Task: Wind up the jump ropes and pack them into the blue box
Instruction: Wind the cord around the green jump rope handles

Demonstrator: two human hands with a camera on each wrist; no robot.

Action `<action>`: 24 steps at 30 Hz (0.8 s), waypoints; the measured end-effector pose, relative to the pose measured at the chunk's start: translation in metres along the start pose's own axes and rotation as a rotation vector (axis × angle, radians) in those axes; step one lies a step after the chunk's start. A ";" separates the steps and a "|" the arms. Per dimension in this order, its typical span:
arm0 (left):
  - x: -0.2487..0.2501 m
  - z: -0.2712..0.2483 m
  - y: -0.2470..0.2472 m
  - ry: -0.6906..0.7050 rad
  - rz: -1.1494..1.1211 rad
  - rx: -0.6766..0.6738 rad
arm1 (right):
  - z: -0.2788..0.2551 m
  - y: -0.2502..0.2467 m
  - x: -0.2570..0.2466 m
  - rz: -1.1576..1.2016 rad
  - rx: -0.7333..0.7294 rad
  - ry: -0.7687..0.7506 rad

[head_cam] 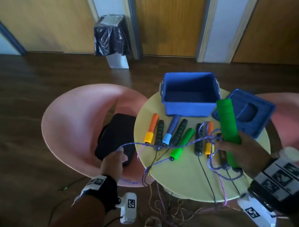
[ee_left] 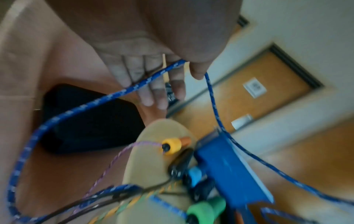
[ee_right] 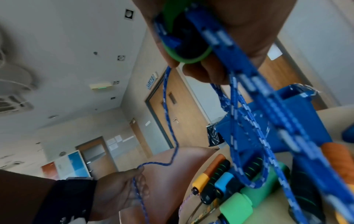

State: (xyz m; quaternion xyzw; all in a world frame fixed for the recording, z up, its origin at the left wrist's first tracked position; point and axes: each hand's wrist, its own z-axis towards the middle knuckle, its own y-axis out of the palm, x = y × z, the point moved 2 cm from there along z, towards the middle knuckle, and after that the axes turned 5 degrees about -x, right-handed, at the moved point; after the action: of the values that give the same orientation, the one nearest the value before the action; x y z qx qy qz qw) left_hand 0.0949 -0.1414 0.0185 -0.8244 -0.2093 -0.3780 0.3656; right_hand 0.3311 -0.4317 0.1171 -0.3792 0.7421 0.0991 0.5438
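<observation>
Right hand (head_cam: pixel 242 151) grips green handle (head_cam: pixel 227 123) upright as winding core, loops gathered there. Left hand (head_cam: pixel 115 162) pinches blue rope (head_cam: pixel 129 144) out sideways, feeding slack. Blue box (head_cam: pixel 189 97) open on tabletop (head_cam: pixel 180 180).

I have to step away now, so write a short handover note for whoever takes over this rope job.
Right hand grips the tall green foam handle, with loops of blue braided rope beside it.
Left hand pinches the same rope, drawn out to the left.
Open blue plastic box sits empty on the round yellow table, its blue lid beside it.
Done: winding begun.
Left: finish this rope, wind the others on the table, pack all.
</observation>
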 end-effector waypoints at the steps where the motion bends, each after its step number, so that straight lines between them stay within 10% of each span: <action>1: 0.003 0.004 0.011 0.025 0.051 -0.080 | 0.000 0.003 0.006 0.027 0.003 0.026; 8: -0.018 0.039 0.071 0.010 0.440 -0.444 | -0.010 0.018 0.040 0.066 0.134 0.139; 17: -0.015 0.040 0.099 0.274 0.914 -0.491 | -0.029 0.032 0.068 0.085 0.213 0.211; 24: -0.003 0.036 0.101 0.189 0.804 -0.544 | -0.033 0.037 0.058 0.089 0.221 0.227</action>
State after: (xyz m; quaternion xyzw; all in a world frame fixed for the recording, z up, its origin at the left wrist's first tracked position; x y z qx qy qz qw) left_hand 0.1724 -0.1795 -0.0446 -0.8676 0.2656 -0.3211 0.2712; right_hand 0.2752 -0.4504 0.0691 -0.2927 0.8213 -0.0026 0.4897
